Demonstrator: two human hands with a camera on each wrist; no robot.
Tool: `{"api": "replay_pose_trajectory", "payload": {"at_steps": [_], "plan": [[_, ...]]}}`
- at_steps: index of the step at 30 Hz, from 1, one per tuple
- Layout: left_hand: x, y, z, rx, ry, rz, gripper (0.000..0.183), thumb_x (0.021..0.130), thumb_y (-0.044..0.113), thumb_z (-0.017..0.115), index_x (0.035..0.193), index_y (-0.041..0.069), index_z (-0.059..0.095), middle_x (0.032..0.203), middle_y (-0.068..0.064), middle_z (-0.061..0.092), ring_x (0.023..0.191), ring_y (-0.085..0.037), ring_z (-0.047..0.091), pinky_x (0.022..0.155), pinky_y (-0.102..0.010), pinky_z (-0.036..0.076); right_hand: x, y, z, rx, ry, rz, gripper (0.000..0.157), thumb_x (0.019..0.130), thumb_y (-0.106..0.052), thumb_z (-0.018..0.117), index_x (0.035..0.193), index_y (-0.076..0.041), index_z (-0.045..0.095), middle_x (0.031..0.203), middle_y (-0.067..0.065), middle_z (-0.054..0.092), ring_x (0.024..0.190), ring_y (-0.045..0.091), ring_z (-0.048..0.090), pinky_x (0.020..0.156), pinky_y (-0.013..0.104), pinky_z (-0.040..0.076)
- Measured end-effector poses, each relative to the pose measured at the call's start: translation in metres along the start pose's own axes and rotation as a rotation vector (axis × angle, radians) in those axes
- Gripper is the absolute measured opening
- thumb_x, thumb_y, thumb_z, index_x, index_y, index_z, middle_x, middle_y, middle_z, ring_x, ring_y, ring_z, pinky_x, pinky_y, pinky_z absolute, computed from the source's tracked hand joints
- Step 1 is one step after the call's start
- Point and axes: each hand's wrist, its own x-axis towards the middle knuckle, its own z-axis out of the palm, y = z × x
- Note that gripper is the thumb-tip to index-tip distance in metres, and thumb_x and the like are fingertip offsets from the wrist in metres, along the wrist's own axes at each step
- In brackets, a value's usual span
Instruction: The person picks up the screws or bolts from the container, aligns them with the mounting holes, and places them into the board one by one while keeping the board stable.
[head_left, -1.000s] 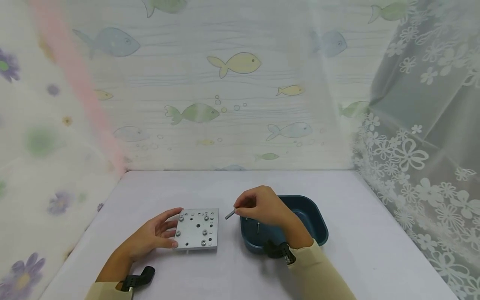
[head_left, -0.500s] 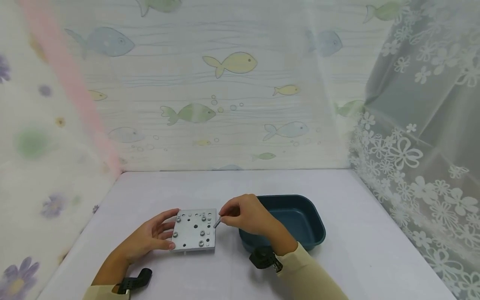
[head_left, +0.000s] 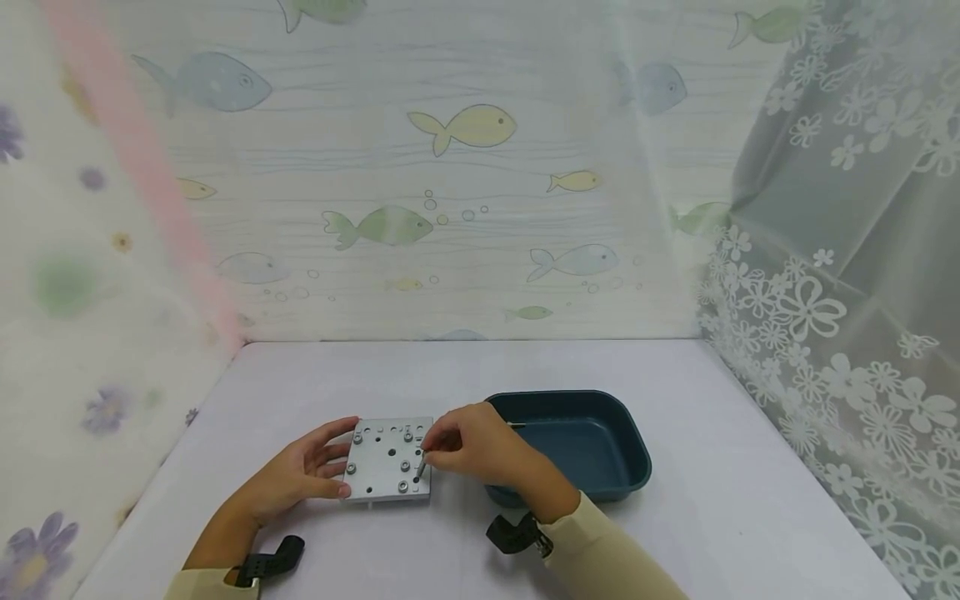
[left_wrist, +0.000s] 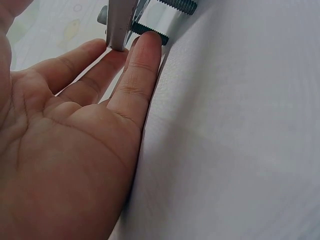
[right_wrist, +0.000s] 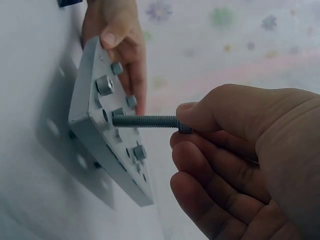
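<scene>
Drilled metal plate (head_left: pixel 378 473) is being gripped along its left edge over the bench (head_left: pixel 420 554) by the left hand (head_left: pixel 311 467), presumably against shifting. Threaded bolt (right_wrist: pixel 145 121) is being pinched near its head by the right hand (head_left: pixel 476 442), seemingly so the shank is left free; its tip is being aimed beside a right-side hole (right_wrist: pixel 105 115), contact uncertain. Blue bin (head_left: pixel 600 458) is being kept nearby, probably for reach.

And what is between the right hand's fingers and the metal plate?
A threaded bolt, pinched in the fingers and pointing toward the plate; the right wrist view shows it.
</scene>
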Motion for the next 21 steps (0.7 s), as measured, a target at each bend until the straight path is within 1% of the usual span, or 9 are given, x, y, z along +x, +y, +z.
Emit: {"api": "replay_pose_trajectory", "payload": {"at_steps": [12, 16, 18, 21], "plan": [[0.001, 0.001, 0.001, -0.003, 0.0, -0.004, 0.11, 0.076, -0.001, 0.086, 0.165, 0.011, 0.022, 0.164, -0.029, 0.03, 0.142, -0.038, 0.051, 0.103, -0.03, 0.057, 0.0, -0.007, 0.008, -0.04, -0.031, 0.002, 0.007, 0.09, -0.016, 0.08, 0.097, -0.019, 0.08, 0.087, -0.017, 0.072, 0.075, -0.006, 0.063, 0.068, 0.013, 0.057], [0.001, 0.0, 0.0, -0.006, -0.001, -0.007, 0.11, 0.077, -0.001, 0.086, 0.165, 0.011, 0.021, 0.164, -0.029, 0.03, 0.142, -0.037, 0.052, 0.102, -0.03, 0.057, 0.001, -0.008, 0.011, -0.066, -0.037, -0.016, 0.008, 0.09, -0.016, 0.08, 0.097, -0.019, 0.08, 0.087, -0.018, 0.071, 0.075, -0.007, 0.062, 0.068, 0.012, 0.056], [0.001, -0.001, 0.0, -0.006, 0.0, -0.008, 0.109, 0.077, -0.001, 0.086, 0.165, 0.011, 0.022, 0.164, -0.028, 0.03, 0.142, -0.036, 0.052, 0.103, -0.03, 0.056, 0.002, -0.007, 0.013, -0.077, -0.037, -0.026, 0.009, 0.09, -0.016, 0.08, 0.099, -0.018, 0.08, 0.087, -0.017, 0.072, 0.076, -0.007, 0.061, 0.068, 0.012, 0.056], [0.001, -0.001, 0.0, -0.003, 0.003, -0.006, 0.109, 0.077, -0.001, 0.086, 0.164, 0.011, 0.022, 0.164, -0.029, 0.031, 0.141, -0.036, 0.053, 0.103, -0.029, 0.056, 0.003, -0.007, 0.016, -0.1, -0.044, -0.04, 0.015, 0.09, -0.016, 0.08, 0.105, -0.017, 0.078, 0.087, -0.017, 0.072, 0.077, -0.008, 0.062, 0.07, 0.011, 0.056]]}}
